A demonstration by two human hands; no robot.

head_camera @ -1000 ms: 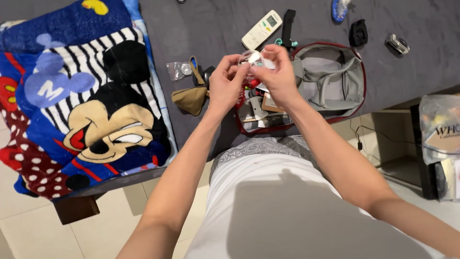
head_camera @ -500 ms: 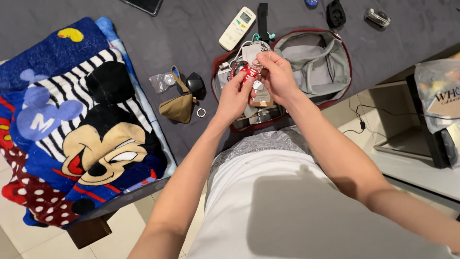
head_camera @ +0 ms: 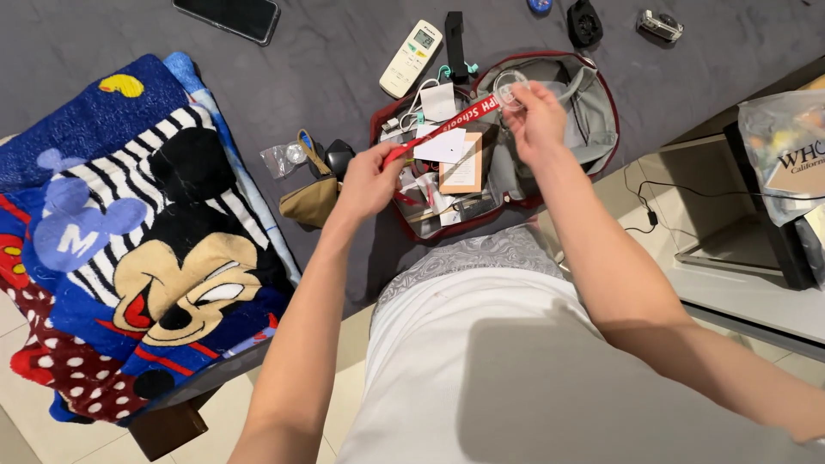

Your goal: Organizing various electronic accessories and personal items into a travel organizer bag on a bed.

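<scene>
A blanket with a cartoon mouse lies at the far left on the dark bed. A black phone lies above it. Next comes a small clear bag, and just beside it a tan pouch.

The left hand is closed on one end of a red strap. The strap is pulled straight and slants up to the right, over the open case. The case has a red rim and grey sides. Inside it are a brown card, white papers and a white cord.

A white remote lies above the case, with a black bar just beside it.

The right hand pinches a small clear round thing at the top end of the strap. It is held up over the grey side of the case.

Past the case, near the top, are a black lump and a small silver thing. At the far right, off the bed, a plastic bag sits on a shelf, and a thin black wire hangs near it.
</scene>
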